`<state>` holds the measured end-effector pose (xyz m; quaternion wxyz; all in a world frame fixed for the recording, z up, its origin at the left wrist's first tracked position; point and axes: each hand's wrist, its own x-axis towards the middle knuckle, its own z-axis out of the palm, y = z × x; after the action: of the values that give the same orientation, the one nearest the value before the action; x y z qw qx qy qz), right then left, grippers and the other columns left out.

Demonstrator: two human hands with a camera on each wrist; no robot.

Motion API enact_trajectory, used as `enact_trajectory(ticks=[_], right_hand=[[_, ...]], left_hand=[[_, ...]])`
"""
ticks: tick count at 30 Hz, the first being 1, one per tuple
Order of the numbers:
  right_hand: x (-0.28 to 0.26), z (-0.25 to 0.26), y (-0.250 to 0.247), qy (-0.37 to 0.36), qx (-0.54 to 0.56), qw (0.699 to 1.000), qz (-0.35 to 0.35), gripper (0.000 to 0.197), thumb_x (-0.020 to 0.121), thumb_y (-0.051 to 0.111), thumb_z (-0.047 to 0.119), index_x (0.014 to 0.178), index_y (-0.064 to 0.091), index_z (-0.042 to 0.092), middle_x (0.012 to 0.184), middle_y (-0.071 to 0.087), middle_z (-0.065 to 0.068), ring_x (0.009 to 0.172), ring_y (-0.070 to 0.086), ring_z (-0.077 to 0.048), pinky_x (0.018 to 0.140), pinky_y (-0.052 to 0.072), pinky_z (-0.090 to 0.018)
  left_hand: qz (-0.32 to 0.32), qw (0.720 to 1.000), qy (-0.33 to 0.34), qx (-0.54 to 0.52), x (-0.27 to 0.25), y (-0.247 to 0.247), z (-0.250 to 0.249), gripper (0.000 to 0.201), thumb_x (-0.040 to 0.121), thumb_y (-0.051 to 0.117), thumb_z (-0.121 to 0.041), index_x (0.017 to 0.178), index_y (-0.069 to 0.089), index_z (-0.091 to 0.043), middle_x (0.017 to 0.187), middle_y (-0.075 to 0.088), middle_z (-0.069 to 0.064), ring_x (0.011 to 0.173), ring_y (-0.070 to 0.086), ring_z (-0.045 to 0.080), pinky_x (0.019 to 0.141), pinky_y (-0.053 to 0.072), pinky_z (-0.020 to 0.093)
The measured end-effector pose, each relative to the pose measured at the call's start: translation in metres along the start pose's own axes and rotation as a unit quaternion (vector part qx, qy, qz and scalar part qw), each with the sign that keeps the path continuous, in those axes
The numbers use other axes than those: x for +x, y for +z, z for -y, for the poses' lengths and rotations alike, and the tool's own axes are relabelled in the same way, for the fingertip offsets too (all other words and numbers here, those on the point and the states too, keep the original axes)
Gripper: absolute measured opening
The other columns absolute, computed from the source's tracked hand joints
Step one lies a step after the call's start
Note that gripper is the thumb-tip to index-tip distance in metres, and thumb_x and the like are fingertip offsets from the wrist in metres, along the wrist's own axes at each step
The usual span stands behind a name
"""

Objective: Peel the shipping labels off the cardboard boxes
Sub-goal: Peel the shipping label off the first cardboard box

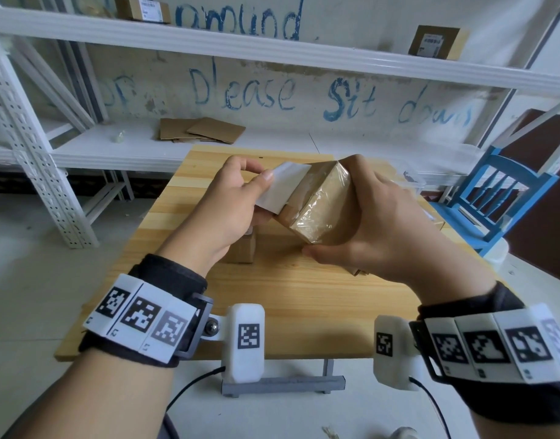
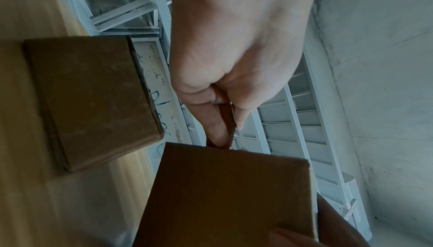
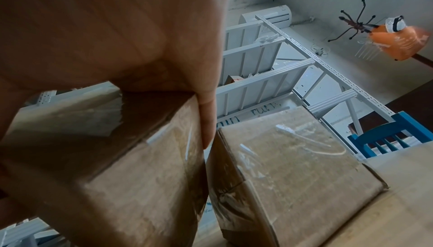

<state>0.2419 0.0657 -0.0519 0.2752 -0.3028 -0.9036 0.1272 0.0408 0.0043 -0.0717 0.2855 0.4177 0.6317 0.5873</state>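
My right hand (image 1: pixel 383 223) curled round taped cardboard box (image 1: pixel 319 204), held tilted above wooden table (image 1: pixel 304 299). My left hand (image 1: pixel 221 207) pinched white shipping label (image 1: pixel 283 188) between thumb and fingers, label half-lifted off box's left face.

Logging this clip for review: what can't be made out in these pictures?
- Head view: printed face of the white shipping label turned away; only its blank back shows, pinched by the left hand.
- Head view: right hand covers the far side of the taped brown cardboard box.
- Head view: small cardboard box on the wooden table mostly hidden behind the left wrist.
- Left wrist view: label not visible behind the box.
- Shelf-box labels: too small.
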Motion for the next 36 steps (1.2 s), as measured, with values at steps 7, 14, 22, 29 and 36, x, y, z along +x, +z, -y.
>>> enact_trajectory(ticks=[7,14,22,29,36], right_hand=[[0.0,0.0,0.001,0.001,0.001,1.0,0.0,0.081,0.053,0.087,0.059,0.113,0.038,0.038,0.095,0.058,0.009,0.08,0.055,0.002,0.064,0.037,-0.009],[0.0,0.0,0.001,0.001,-0.001,1.0,0.0,0.082,0.054,0.088,0.059,0.117,0.043,0.033,0.097,0.059,0.009,0.082,0.056,0.001,0.065,0.039,-0.01],[0.0,0.0,0.001,-0.001,0.0,1.0,-0.004,0.079,0.053,0.087,0.058,0.111,0.039,0.036,0.092,0.056,0.012,0.079,0.054,0.005,0.065,0.038,-0.008],[-0.001,-0.004,0.0,0.007,0.006,1.0,-0.011,0.077,0.054,0.091,0.05,0.108,0.041,0.028,0.087,0.056,0.01,0.085,0.054,0.003,0.064,0.04,-0.011],[-0.002,-0.005,-0.002,0.008,0.012,1.0,-0.013,0.076,0.056,0.092,0.048,0.108,0.043,0.025,0.086,0.057,0.009,0.083,0.055,0.002,0.061,0.039,-0.012]], left_hand=[[0.004,1.0,0.0,-0.013,0.003,-0.002,0.002,0.016,0.105,0.054,-0.027,0.118,0.049,-0.021,0.117,0.06,0.008,0.095,0.065,0.019,0.08,0.059,0.04],[-0.002,1.0,0.006,-0.03,0.005,-0.002,0.004,0.017,0.104,0.055,-0.027,0.119,0.047,-0.021,0.114,0.061,0.008,0.091,0.066,0.018,0.076,0.06,0.034],[-0.005,1.0,0.007,-0.03,0.004,-0.002,0.006,0.018,0.104,0.056,-0.029,0.118,0.05,-0.019,0.116,0.063,0.01,0.092,0.069,0.021,0.07,0.06,0.029],[0.013,0.998,-0.008,-0.068,-0.003,0.005,-0.002,0.02,0.103,0.054,-0.041,0.108,0.064,-0.024,0.119,0.068,0.008,0.097,0.07,0.018,0.069,0.056,0.02],[0.047,0.998,0.025,-0.04,-0.009,0.008,-0.008,0.042,0.104,0.046,-0.052,0.09,0.069,-0.02,0.087,0.064,-0.001,0.083,0.063,0.008,0.067,0.054,0.014]])
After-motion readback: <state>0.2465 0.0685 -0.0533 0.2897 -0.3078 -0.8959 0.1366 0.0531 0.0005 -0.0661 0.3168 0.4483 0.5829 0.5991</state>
